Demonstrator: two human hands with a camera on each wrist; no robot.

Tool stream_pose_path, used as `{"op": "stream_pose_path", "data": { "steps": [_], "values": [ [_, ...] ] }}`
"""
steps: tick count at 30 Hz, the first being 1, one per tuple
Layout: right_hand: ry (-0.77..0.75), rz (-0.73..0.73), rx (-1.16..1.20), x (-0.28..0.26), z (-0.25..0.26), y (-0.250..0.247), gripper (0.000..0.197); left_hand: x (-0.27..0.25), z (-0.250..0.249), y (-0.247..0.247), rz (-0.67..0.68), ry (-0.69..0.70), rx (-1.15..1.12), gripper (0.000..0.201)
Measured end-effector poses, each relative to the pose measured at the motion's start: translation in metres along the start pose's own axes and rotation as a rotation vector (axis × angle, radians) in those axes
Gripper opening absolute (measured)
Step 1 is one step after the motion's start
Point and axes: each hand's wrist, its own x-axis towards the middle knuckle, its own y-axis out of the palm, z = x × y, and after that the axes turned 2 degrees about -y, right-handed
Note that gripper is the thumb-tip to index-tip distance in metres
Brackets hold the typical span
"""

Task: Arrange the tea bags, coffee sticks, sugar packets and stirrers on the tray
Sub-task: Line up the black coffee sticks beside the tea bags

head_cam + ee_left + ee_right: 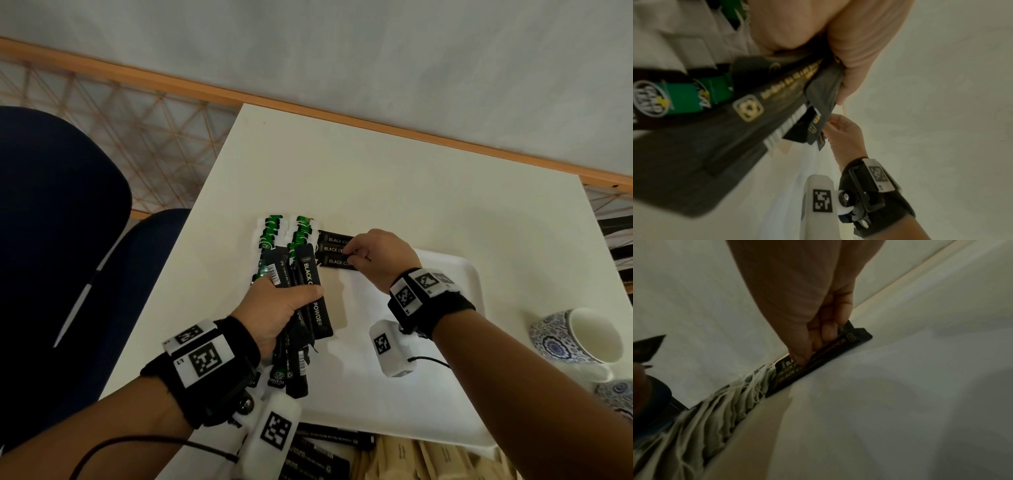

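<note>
On the white tray (463, 274), tea bags (270, 233) with green tags lie in two columns at the far left. Three black coffee sticks (333, 250) lie side by side to their right. My right hand (354, 254) pinches the middle stick of that row; in the right wrist view its fingertips (824, 332) sit on the sticks (840, 345) beside the tea bags (725, 402). My left hand (291, 298) grips a bundle of black coffee sticks (310, 301) over the tray's left part, seen close up as the bundle (756, 105) in the left wrist view.
A blue-and-white patterned cup (575, 339) lies on its side at the right, with a second one (616, 397) below it. Brown packets (431, 459) and more black sticks (325, 445) lie at the near edge. A dark blue chair (58, 240) stands left of the white table (342, 164).
</note>
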Motion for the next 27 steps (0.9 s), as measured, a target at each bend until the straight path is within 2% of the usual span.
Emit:
{"op": "stream_pose_path", "data": {
  "steps": [3, 8, 12, 15, 18, 21, 24, 27],
  "values": [
    [0.002, -0.017, 0.031, -0.001, 0.000, 0.000, 0.015, -0.001, 0.000, 0.001, -0.003, 0.011, 0.007, 0.029],
    [0.052, -0.063, 0.361, -0.020, 0.007, -0.012, 0.011, 0.000, 0.001, 0.000, 0.015, 0.023, 0.008, 0.022],
    [0.072, 0.181, 0.652, -0.048, 0.024, -0.021, 0.018, 0.000, 0.002, 0.004, 0.016, 0.048, 0.018, 0.015],
    [0.054, 0.262, 0.769, -0.058, 0.028, -0.018, 0.014, -0.003, 0.001, 0.009, 0.030, 0.059, 0.031, 0.015],
    [0.080, 0.178, 0.743, -0.057, 0.023, -0.018, 0.010, -0.004, -0.001, 0.011, 0.032, 0.047, -0.005, 0.019],
    [0.122, 0.030, 0.482, -0.050, 0.004, -0.020, 0.016, -0.006, -0.004, 0.007, 0.028, 0.033, -0.041, 0.024],
    [0.116, 0.074, 0.191, -0.043, -0.011, -0.018, 0.022, -0.007, -0.005, 0.003, 0.028, 0.026, -0.063, 0.024],
    [0.098, 0.101, 0.137, -0.039, -0.014, -0.014, 0.023, -0.007, -0.005, 0.001, 0.031, 0.021, -0.070, 0.024]
  ]
}}
